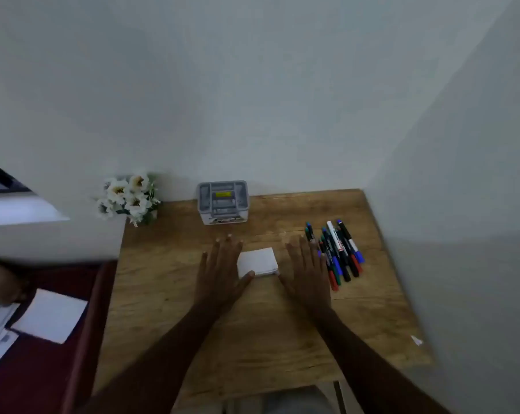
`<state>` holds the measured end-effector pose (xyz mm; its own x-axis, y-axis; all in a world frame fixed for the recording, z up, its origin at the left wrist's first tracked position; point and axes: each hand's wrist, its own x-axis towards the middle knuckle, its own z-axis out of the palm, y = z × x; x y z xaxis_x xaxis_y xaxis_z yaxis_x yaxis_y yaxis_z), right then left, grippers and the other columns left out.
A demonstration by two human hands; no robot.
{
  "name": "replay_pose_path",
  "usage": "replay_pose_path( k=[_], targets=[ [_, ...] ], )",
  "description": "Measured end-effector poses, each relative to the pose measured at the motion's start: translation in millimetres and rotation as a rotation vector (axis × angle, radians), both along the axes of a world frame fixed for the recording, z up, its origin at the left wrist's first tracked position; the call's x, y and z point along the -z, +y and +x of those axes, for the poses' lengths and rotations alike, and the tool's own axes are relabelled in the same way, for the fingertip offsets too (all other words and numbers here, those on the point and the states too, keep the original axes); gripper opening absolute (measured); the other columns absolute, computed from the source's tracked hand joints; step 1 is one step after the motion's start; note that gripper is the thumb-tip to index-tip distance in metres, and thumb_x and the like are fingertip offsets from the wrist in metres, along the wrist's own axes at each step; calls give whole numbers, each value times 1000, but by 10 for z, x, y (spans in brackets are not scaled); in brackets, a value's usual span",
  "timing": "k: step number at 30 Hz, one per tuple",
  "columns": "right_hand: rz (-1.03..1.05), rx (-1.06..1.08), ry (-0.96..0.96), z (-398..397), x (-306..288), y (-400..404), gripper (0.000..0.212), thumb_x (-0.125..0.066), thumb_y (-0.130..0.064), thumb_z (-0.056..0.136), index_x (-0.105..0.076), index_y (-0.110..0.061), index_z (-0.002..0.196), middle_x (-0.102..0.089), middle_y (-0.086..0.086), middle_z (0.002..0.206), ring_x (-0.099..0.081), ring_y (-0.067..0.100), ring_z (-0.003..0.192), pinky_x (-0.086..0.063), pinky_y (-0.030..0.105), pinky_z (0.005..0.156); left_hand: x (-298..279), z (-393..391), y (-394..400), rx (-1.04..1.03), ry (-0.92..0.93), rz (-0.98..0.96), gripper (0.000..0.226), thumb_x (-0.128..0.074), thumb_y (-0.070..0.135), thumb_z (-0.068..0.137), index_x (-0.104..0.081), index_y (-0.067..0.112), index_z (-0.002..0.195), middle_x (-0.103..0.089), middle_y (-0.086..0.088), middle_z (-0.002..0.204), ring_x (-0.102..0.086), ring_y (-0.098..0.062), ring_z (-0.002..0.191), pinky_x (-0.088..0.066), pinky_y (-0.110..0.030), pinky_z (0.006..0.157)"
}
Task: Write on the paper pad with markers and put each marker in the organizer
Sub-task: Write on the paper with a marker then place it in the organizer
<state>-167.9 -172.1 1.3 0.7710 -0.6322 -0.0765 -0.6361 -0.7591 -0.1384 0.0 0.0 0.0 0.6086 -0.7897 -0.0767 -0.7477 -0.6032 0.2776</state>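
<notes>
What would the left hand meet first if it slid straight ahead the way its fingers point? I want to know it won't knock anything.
Probably the grey plastic organizer by the wall. The left hand lies flat on the wooden table; bare wood lies between.

Nothing legible from where I look. The white-barrelled marker (pixel 337 239) among the markers (pixel 339 252) carries a printed line along its side, too blurred to read. The organizer (pixel 223 201) shows a yellow label and a dark strip at its base, both unreadable. The paper pad (pixel 257 261) bears no writing I can make out.
</notes>
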Motion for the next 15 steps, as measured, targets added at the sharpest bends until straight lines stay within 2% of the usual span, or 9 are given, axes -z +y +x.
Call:
replay_pose_path(
  k=[4, 8, 12, 15],
  targets=[
    [9, -98, 43, -88, 14, -162, 85, -40, -73, 97, -22, -28, 167, -14, 12, 177, -17, 38, 163, -22, 61, 127, 38, -141, -38, -31, -1, 13, 81, -33, 73, 98, -20, 29, 165, -17, -3, 174, -19, -29, 160, -23, -58, 126],
    [80, -128, 7, -60, 49, -281, 85, -35, -74, 98, -15, -30, 168, -8, 11, 178, -14, 36, 164, -29, 61, 126, 5, -186, -147, -22, 17, 25, 68, -38, 63, 101, -32, 30, 160, -36, 1, 167, -34, -20, 152, -27, -45, 123],
    [107, -130, -73, -118, 139, -257, 84, -22, -76, 99, -6, -32, 169, 2, 6, 179, -3, 29, 166, -24, 58, 129, 140, -182, -182, 47, -42, 3, 62, -46, 65, 97, -49, 32, 149, -50, 4, 153, -49, -18, 137, -44, -40, 108],
    [96, -157, -127, -166, 271, -206, 86, -20, -77, 99, -2, -32, 169, 3, 4, 179, -1, 26, 166, -21, 57, 130, 275, -139, -199, 78, -122, -44, 64, -48, 72, 92, -55, 33, 142, -54, 6, 143, -51, -17, 126, -49, -38, 97]
  ],
)
